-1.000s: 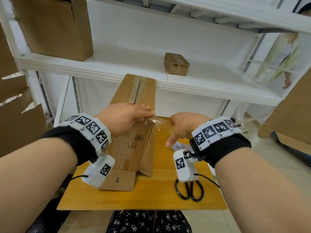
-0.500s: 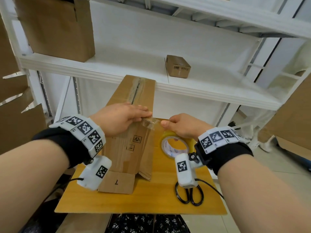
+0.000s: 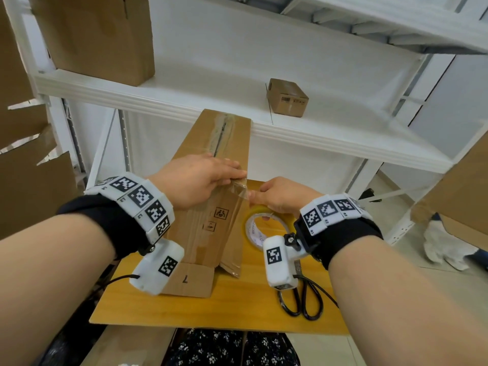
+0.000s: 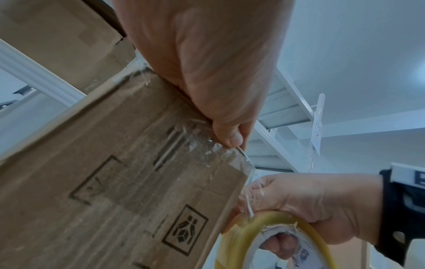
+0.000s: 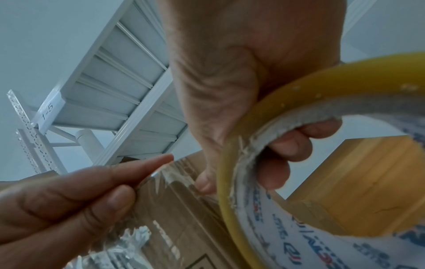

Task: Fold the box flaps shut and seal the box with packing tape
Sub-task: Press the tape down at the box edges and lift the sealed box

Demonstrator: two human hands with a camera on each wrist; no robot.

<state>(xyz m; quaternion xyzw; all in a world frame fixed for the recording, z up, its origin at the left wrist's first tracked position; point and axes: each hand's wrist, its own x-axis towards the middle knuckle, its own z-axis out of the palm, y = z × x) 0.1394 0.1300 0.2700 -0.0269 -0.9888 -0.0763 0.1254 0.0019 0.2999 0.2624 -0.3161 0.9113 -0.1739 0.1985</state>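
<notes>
A tall cardboard box [image 3: 211, 228] stands on end on the wooden table [image 3: 237, 307], its top seam taped. My left hand [image 3: 232, 173] lies flat on the top at the right edge; its thumb [image 4: 230, 140] presses clear tape [image 3: 241, 187] against the near face. My right hand [image 3: 274, 194] grips the yellow-edged tape roll [image 3: 266, 211] just right of the box, with fingers [image 5: 294, 145] hooked through the core. Its thumb [image 5: 204, 183] touches the tape at the box's corner. A short strip runs from the roll over that corner.
Black scissors [image 3: 301, 299] lie on the table's right front, under my right wrist. A white shelf [image 3: 317, 138] crosses behind the box, carrying a small carton [image 3: 286, 97] and a large carton [image 3: 100, 35]. More cardboard stands at both sides.
My right hand has brought the roll left, up to the box's corner, so the stretched strip is shorter. My left hand stays on the box top.
</notes>
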